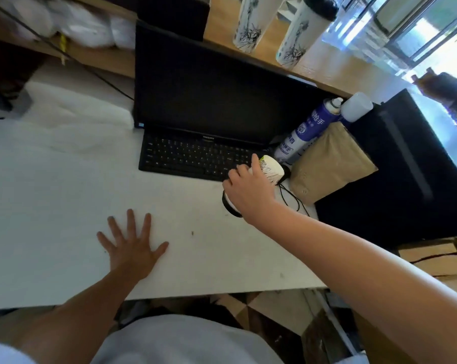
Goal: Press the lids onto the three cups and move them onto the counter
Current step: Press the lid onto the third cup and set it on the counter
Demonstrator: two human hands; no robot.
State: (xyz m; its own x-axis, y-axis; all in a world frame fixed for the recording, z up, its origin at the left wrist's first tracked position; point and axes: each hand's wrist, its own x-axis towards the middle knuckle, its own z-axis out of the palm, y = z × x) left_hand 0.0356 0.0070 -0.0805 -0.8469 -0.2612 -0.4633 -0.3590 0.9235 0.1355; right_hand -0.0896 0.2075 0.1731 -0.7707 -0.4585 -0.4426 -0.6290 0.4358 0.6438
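Note:
Two tall white cups with black ink drawings stand on the wooden counter (335,72) at the back: one cup (249,22) on the left, and another cup (302,30) wearing a black lid. My right hand (249,191) is wrapped around a third printed cup (270,168), which lies tilted over the white table (51,193) by the keyboard's right end. A black lid rim (228,206) shows at the cup's near end, below my wrist. My left hand (131,241) rests flat on the table with fingers spread, holding nothing.
A black laptop (209,109) stands open behind the hands. To its right are a blue spray can (304,130), a white bottle (356,106), a brown paper bag (331,164), a black cable (291,198) and a black box (405,166).

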